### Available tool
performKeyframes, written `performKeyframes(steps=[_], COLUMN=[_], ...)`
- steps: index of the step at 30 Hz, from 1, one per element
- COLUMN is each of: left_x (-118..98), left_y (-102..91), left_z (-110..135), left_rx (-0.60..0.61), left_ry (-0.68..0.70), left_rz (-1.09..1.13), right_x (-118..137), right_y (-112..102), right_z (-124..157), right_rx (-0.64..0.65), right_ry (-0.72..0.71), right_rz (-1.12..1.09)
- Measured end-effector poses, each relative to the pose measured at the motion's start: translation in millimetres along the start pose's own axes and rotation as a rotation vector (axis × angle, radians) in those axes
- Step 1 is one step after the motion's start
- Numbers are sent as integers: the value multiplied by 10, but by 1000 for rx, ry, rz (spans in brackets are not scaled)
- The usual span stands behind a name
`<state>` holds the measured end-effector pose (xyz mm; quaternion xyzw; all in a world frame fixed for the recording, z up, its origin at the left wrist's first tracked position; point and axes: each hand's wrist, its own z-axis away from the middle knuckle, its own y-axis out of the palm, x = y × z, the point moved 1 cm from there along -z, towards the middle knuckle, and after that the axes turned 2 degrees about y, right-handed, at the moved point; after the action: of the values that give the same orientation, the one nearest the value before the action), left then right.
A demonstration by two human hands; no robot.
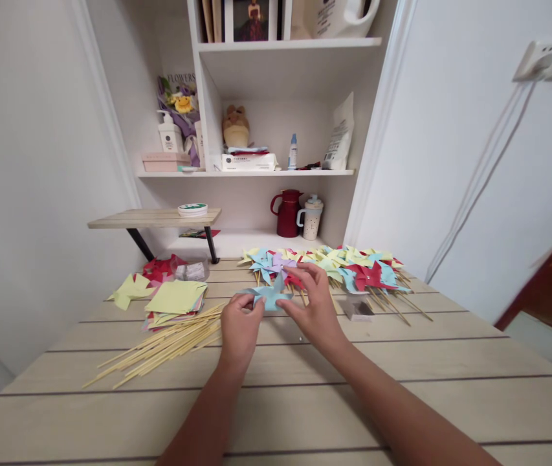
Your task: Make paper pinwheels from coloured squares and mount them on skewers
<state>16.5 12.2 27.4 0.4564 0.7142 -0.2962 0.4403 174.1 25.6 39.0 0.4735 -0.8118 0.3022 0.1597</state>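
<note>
A light blue paper pinwheel is held just above the wooden table, between both hands. My left hand pinches its left edge with closed fingers. My right hand grips its right side, fingers curled over the top. A loose bundle of thin wooden sticks lies left of my left hand. Behind them sits a stack of coloured paper squares, yellow on top.
A heap of finished pinwheels on sticks spreads across the far table. Red and yellow paper pieces lie at far left near a small raised shelf. A small clear box sits right of my hands. Shelves with a red jug stand behind.
</note>
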Motion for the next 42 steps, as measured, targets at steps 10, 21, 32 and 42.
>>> performKeyframes(steps=[10, 21, 32, 42], left_x=[-18, -36, -98, 12], left_y=[35, 11, 117, 101], left_z=[59, 52, 137, 110], left_rx=[75, -18, 275, 294], left_ry=[366, 116, -356, -322], left_rz=[-310, 69, 463, 481], right_x=[13, -45, -49, -19], right_y=[-32, 10, 98, 110], right_z=[6, -48, -15, -1], right_rx=[66, 148, 185, 226], right_ry=[-174, 430, 861, 885], right_rz=[246, -397, -907, -981])
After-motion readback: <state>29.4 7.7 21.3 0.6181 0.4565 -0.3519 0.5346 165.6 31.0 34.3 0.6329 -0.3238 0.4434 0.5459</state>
